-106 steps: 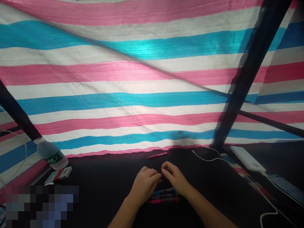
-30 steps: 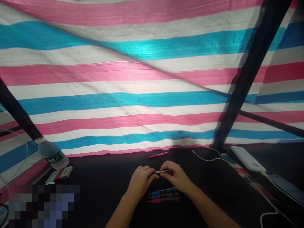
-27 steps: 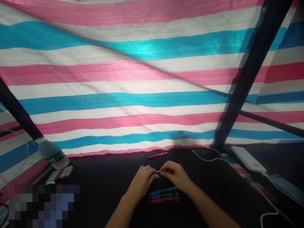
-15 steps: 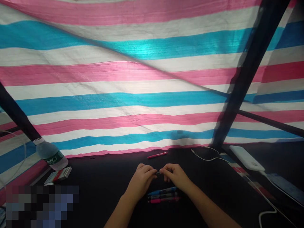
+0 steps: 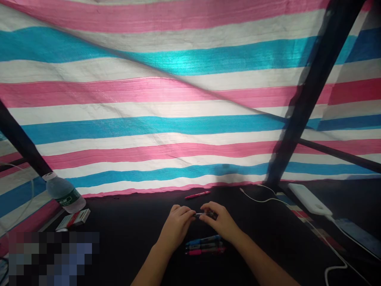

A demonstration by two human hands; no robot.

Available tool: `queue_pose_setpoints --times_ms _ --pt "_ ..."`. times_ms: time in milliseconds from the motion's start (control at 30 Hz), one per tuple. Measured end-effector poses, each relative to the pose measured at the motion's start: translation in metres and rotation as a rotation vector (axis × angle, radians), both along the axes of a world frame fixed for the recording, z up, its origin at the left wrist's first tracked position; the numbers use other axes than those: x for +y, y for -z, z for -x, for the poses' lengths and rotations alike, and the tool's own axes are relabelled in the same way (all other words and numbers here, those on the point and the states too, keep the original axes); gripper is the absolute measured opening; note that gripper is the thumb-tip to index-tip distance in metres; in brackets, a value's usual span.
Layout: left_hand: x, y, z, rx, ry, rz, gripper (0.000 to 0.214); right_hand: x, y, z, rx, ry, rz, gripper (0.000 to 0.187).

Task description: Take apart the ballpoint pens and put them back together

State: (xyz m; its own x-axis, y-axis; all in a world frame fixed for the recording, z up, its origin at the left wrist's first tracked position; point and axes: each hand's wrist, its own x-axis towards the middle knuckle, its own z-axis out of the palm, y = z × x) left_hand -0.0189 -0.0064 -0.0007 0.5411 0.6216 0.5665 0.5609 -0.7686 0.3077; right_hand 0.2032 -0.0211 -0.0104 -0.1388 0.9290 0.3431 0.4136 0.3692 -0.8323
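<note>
- Left hand [image 5: 180, 219], one, lower centre of the frame: thumb and fingertips pressed together, pinching the left end of a slim pen [image 5: 199, 214].
- Right hand [image 5: 219, 221], one, just right of it: thumb against the slim pen, forefinger arched up and apart from the thumb; a dark part shows in the hollow of the hand. Whether the hidden fingers close on it, cannot tell.
- Slim pen, one, lower centre: roughly level, bridging both hands above the tabletop [image 5: 127, 234]; pale middle visible, ends largely covered.
- Change against half a second ago: right forefinger raised off the thumb, where the two were together at the pen; more of the dark part in view. Lying pens unmoved.
- Lying pens, four: three in a row below the hands, namely blue pen [image 5: 203, 240], dark-and-grey pen [image 5: 193, 246] and pink pen [image 5: 195, 252], all pointing sideways; one red-pink pen [image 5: 197, 195] apart, above the hands.
- Bottle [image 5: 65, 194], one, lower left, tilted in view, green label.
- Small box [image 5: 73, 219], one, just below the bottle.
- White power bank [image 5: 310, 199], one, lower right, white cable [image 5: 336, 254] at its near end.
- Striped sheet [image 5: 154, 125], filling the upper frame.
</note>
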Motion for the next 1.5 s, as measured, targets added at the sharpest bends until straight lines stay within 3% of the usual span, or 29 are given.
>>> queue_pose_setpoints --times_ms 100,200,367,533,700,933,1000,1200,1300,1500 --pt "0.000 0.000 -0.001 0.005 -0.009 0.022 0.020 0.000 -0.001 0.000 -0.022 0.003 -0.020 0.020" --pt "0.000 0.001 0.000 0.016 0.007 0.024 0.019 -0.001 -0.001 -0.001 -0.050 -0.040 0.079 0.037" --pt "0.000 0.000 0.000 -0.011 -0.018 0.074 0.020 0.001 0.000 -0.002 0.003 0.014 -0.046 0.021" --pt "0.001 0.001 0.001 -0.011 0.001 0.077 0.021 0.001 0.001 -0.002 0.023 -0.020 0.119 0.028" --pt "0.001 0.000 0.001 -0.039 0.003 0.098 0.020 0.002 0.000 -0.001 0.048 -0.010 0.027 0.021" --pt "0.000 0.002 -0.003 -0.058 0.028 0.029 0.020 0.005 0.004 0.001 0.160 -0.025 0.233 0.037" --pt "0.000 0.002 -0.004 -0.135 0.017 0.099 0.019 0.005 0.003 0.001 0.231 -0.011 0.273 0.040" --pt "0.006 0.001 -0.002 -0.578 -0.112 0.522 0.028 0.008 0.002 0.000 0.434 0.064 0.225 0.042" --pt "0.010 0.002 -0.003 -0.752 -0.113 0.680 0.032 0.010 0.004 -0.001 0.499 0.073 0.241 0.040" --pt "0.010 0.002 -0.007 -0.933 -0.089 0.830 0.034 0.011 0.004 -0.002 0.509 0.094 0.205 0.039"
